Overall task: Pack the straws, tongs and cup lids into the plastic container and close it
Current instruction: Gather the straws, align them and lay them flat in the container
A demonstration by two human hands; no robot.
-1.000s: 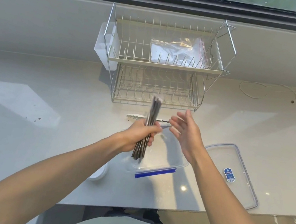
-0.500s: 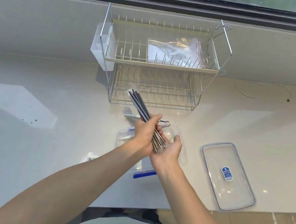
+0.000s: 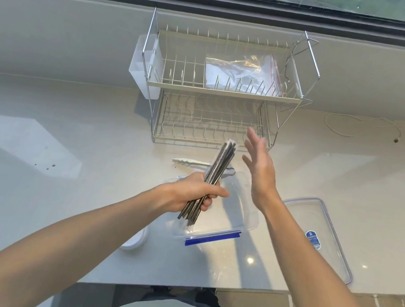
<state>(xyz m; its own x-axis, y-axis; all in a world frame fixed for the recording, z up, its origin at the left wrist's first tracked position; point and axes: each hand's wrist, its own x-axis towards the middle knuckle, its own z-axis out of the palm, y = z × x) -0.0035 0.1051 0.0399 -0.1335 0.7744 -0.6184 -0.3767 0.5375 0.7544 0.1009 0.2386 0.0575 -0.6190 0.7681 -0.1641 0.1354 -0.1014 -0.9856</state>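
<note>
My left hand [image 3: 193, 193] grips a bundle of dark metal straws [image 3: 221, 163], held tilted above the clear plastic container [image 3: 243, 221] with a blue clip on its near edge. My right hand [image 3: 259, 170] is raised to the right of the straws, fingers spread, holding nothing. Metal tongs [image 3: 189, 162] lie on the counter just behind the container. The container's clear lid [image 3: 328, 221] rests flat on the counter to the right. A white cup lid [image 3: 135, 241] peeks out from under my left forearm.
A two-tier wire dish rack [image 3: 222, 90] stands against the back wall with a plastic bag [image 3: 243, 75] on its upper shelf and a white holder on its left side. A thin cord [image 3: 354, 124] lies at the back right. The counter's front edge [image 3: 253, 291] runs close to my body.
My right hand has left the straw ends and lifted away, open. My left hand has swung the bundle from leaning left to leaning right.
</note>
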